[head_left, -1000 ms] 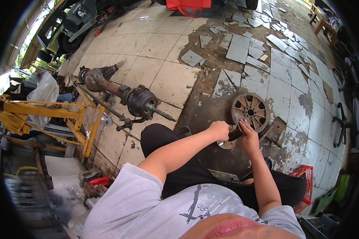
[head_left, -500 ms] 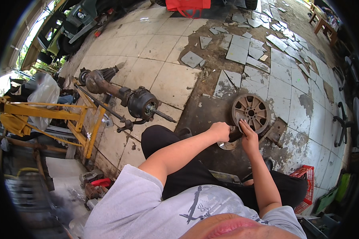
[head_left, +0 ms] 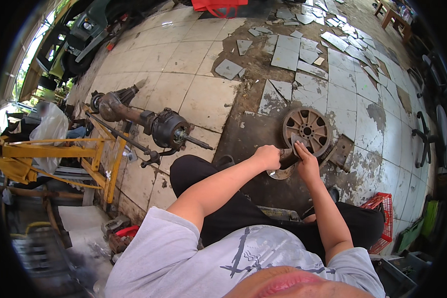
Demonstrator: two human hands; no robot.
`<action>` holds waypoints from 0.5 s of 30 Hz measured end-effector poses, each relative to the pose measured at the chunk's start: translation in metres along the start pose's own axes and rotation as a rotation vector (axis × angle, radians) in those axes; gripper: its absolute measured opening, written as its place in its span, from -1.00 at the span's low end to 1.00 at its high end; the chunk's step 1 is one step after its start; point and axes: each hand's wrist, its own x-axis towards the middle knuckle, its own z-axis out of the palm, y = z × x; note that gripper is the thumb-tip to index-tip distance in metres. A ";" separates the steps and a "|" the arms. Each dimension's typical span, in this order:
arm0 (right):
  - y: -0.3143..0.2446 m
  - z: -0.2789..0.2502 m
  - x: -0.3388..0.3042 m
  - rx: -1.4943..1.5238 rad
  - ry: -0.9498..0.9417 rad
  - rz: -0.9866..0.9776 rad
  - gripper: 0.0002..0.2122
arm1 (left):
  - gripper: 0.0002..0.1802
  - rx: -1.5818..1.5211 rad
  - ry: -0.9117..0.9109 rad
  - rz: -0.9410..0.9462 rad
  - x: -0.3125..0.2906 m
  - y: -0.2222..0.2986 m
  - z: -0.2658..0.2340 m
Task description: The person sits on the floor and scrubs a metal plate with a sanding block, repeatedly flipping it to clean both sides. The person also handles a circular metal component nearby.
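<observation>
I sit over a broken tiled floor with both arms stretched forward. My left hand (head_left: 268,156) is closed around a dark metal part (head_left: 286,158) held above a shallow metal bowl (head_left: 281,173). My right hand (head_left: 305,161) grips the same part from the right side, fingers wrapped over its top. Just beyond my hands a rusty toothed gear wheel (head_left: 307,130) lies flat on the floor. What exactly the metal part is stays mostly hidden by my fingers.
A rusty axle assembly (head_left: 149,121) lies on the floor at left, beside a yellow steel frame (head_left: 67,151). Loose tile pieces (head_left: 285,57) are scattered ahead. A red crate (head_left: 382,218) stands at right, a flat rusty plate (head_left: 341,151) beside the gear.
My hands have stayed on the metal part with small shifts of grip; the view has tilted slightly. Nothing else has moved.
</observation>
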 end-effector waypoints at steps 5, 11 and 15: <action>-0.018 0.000 0.001 0.014 -0.004 -0.122 -0.35 | -0.64 -0.036 0.056 0.000 -0.001 -0.004 0.001; -0.025 -0.010 0.006 0.110 -0.084 -0.145 -0.40 | -0.67 -0.024 0.050 -0.016 -0.003 -0.004 -0.002; -0.018 -0.001 0.005 0.023 0.040 -0.038 -0.39 | -0.68 -0.010 0.013 -0.013 0.002 -0.004 0.000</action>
